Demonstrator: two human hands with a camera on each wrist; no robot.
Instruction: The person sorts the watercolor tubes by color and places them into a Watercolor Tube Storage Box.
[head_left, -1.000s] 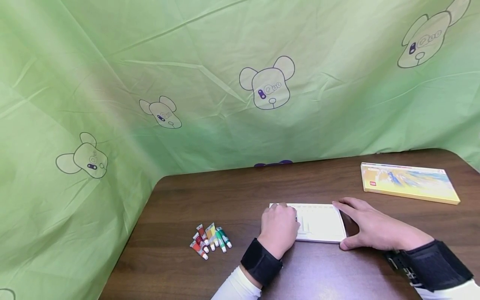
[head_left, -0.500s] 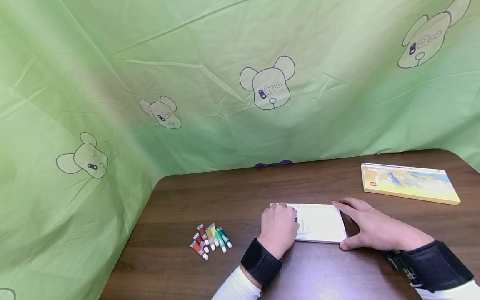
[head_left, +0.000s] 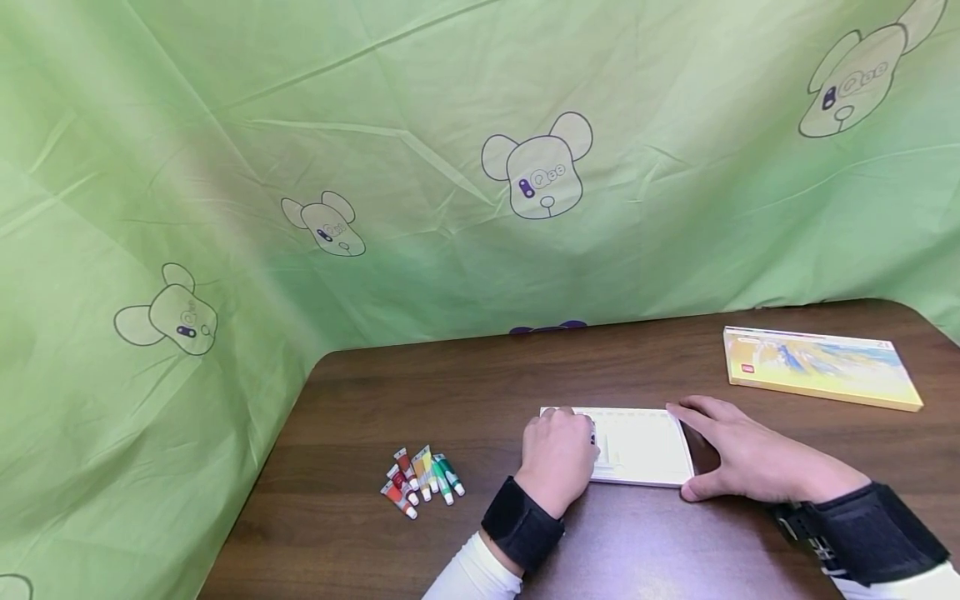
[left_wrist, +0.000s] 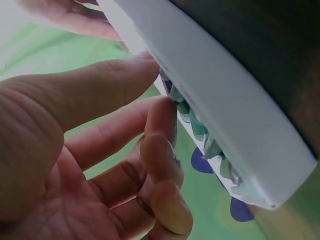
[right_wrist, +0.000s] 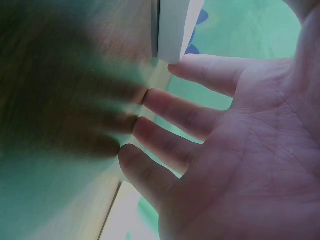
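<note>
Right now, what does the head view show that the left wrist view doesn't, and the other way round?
Only the head view: the flat yellow box with painted artwork and the loose pile of small red, yellow and green tubes.

Only the left wrist view: the palm side of the left hand and the crumpled silvery tube ends inside the rectangular white tray.

Both: the tray, the left hand, the right hand, the dark brown table and the green printed cloth.

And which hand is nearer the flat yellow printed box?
Right. The right hand is front-left of the box, not touching; the left hand is farther left, at the white rectangular tray.
</note>
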